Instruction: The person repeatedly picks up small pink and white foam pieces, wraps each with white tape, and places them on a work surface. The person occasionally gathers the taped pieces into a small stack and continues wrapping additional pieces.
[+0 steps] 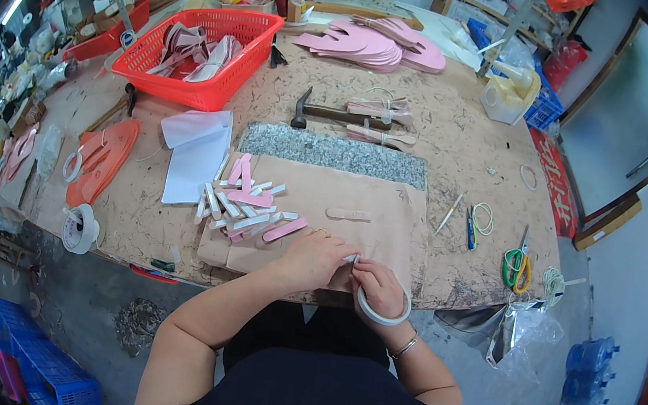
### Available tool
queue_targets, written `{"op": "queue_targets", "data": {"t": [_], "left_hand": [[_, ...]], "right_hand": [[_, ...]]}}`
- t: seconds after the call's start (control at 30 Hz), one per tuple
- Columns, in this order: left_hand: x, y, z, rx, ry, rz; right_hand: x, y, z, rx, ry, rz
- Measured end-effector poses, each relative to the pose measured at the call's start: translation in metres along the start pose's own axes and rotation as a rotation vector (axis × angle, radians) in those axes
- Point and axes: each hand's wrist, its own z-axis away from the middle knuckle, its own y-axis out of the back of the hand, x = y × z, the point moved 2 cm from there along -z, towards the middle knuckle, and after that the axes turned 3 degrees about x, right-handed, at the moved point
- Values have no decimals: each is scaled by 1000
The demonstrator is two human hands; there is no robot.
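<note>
A: We've got the right hand [380,289] gripping a white tape roll [382,311] at the table's near edge; left hand [315,260] pinching its loose end.

B: We see pink strips [247,205] just left, hammer [335,113] well behind.

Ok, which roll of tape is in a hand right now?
The white tape ring looped on the right hand at the table's near edge; the other roll lies untouched at the table's left corner.

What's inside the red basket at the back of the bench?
The red basket holds a loose heap of pale pink and white cut strips. Whatever lies beneath that heap is covered.
</note>
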Motion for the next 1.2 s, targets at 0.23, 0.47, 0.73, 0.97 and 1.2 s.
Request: {"op": "queue_targets", "data": {"t": [0.23,0.47,0.73,0.97,1.2], "left_hand": [[0,-1,3,-33,30,-10],[-5,-9,5,97,138,95],[-3,-10,10,187,78,109],[9,-13,22,225,-24,-179],[15,-13,32,275,-112,-297]], "right_hand": [[-13,3,2,-6,-128,-381],[39,9,-17,28,-571,-238],[42,11,-24,-58,-476,-101],[45,8,-21,-31,-425,-45],[39,4,-24,33,-281,-2]]}}
